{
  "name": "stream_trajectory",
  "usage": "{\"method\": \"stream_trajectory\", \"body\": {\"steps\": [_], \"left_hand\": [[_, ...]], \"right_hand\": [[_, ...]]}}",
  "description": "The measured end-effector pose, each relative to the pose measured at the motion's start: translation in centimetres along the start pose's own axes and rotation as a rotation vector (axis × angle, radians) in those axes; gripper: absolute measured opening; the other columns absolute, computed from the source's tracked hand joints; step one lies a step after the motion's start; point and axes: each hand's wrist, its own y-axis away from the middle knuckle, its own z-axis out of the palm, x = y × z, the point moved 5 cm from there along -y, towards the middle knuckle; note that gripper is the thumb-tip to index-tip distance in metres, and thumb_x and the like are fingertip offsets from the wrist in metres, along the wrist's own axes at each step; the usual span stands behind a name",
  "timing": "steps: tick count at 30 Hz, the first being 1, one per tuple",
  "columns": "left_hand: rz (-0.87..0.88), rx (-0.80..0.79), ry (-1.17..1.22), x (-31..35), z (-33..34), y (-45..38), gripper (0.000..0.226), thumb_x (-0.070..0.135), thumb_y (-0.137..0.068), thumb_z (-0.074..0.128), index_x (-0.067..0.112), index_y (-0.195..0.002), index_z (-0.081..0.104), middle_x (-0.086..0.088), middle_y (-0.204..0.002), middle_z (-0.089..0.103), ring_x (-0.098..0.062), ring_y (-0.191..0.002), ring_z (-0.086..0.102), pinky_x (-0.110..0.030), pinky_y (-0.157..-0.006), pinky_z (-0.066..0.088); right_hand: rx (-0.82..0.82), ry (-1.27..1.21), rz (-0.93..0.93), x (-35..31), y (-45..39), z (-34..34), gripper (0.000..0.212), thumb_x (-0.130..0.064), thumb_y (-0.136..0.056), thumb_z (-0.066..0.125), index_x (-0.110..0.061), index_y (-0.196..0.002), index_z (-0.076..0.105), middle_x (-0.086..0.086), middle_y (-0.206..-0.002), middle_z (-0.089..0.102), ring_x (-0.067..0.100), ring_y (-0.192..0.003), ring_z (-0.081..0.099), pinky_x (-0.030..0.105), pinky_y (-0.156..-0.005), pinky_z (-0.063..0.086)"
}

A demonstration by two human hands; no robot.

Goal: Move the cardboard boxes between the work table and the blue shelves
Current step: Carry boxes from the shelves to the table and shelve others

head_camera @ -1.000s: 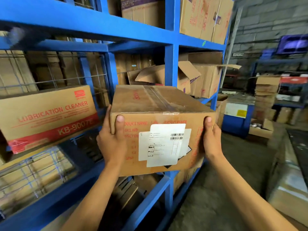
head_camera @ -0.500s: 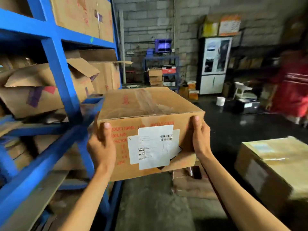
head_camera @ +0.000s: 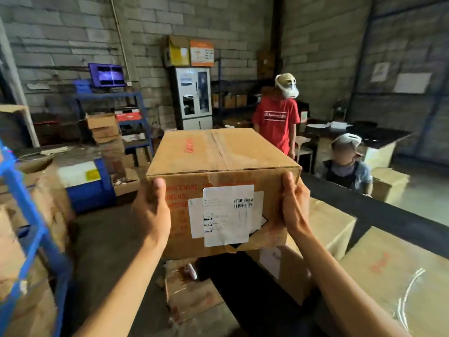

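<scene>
**Box clear of the shelves and heading for the table**

A second ago the cardboard box [head_camera: 218, 188] was right in front of the blue shelves [head_camera: 29, 215], level with a bay full of other cartons. Half a second later the view had swung right and the rack filled only the left side. Now only a slanted blue upright and rail remain at the left edge, and the box hangs in mid-air facing the open room, carried at chest height with nothing under it.

The grip matches the earlier frames. The left hand [head_camera: 151, 212] is pressed flat against the box's left side with the thumb hooked over the front edge; the right hand [head_camera: 295, 210] mirrors it on the right side. Both palms squeeze inward, so the box is clamped between them, not supported from below. The white shipping label [head_camera: 228, 215] faces the wearer, and the lower front flap looks torn beside it.

To the right, a dark work table [head_camera: 379, 210] runs diagonally, with taped cartons [head_camera: 401, 276] stacked on its near side. Two people are beyond it, one in a red shirt [head_camera: 277, 122] standing, one lower down.

The turn suggests a shelf-to-table transfer at its carrying stage. Judging from the layout, the next step is to find a free spot on or beside the table; the side-only clamp and the torn flap argue for setting it down gently.
</scene>
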Motion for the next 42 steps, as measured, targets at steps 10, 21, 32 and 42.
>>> {"method": "stream_trajectory", "body": {"steps": [10,21,32,42], "left_hand": [[-0.017,-0.437,0.129,-4.7,17.3,-0.8,0.077,0.086,-0.077,0.031,0.03,-0.125,0.056,0.015,-0.104,0.065,0.013,-0.09,0.062,-0.006,-0.072,0.047],[-0.145,-0.809,0.223,-11.0,28.2,1.3,0.094,0.088,-0.075,0.034,0.021,-0.14,0.049,-0.003,-0.119,0.068,-0.016,-0.108,0.067,-0.039,-0.092,0.055],[-0.212,-0.95,0.254,-16.7,34.0,0.2,0.11,0.093,-0.068,0.034,0.007,-0.135,0.051,-0.012,-0.122,0.065,-0.022,-0.111,0.064,-0.043,-0.096,0.053],[-0.274,-0.989,0.248,-22.2,34.1,-1.2,0.101,0.088,-0.075,0.033,0.008,-0.133,0.054,0.003,-0.114,0.065,0.012,-0.098,0.062,-0.007,-0.077,0.049]], "right_hand": [[0.254,0.2,-0.012,4.0,-5.9,-9.8,0.051,-0.088,-0.076,0.042,-0.051,-0.103,0.062,-0.032,-0.09,0.069,-0.009,-0.087,0.065,0.009,-0.069,0.051],[0.479,0.277,-0.038,8.7,-4.3,-15.3,0.078,-0.065,-0.083,0.048,-0.009,-0.135,0.056,-0.015,-0.099,0.069,-0.009,-0.087,0.064,0.01,-0.071,0.05],[0.691,0.402,-0.011,12.7,-1.9,-12.6,0.098,-0.083,-0.079,0.046,-0.015,-0.149,0.045,0.012,-0.132,0.065,0.023,-0.118,0.061,0.031,-0.094,0.052],[0.642,0.362,-0.036,14.9,-0.9,-8.7,0.088,-0.079,-0.083,0.05,-0.028,-0.151,0.03,-0.009,-0.151,0.041,-0.006,-0.137,0.038,0.007,-0.106,0.033]]}}
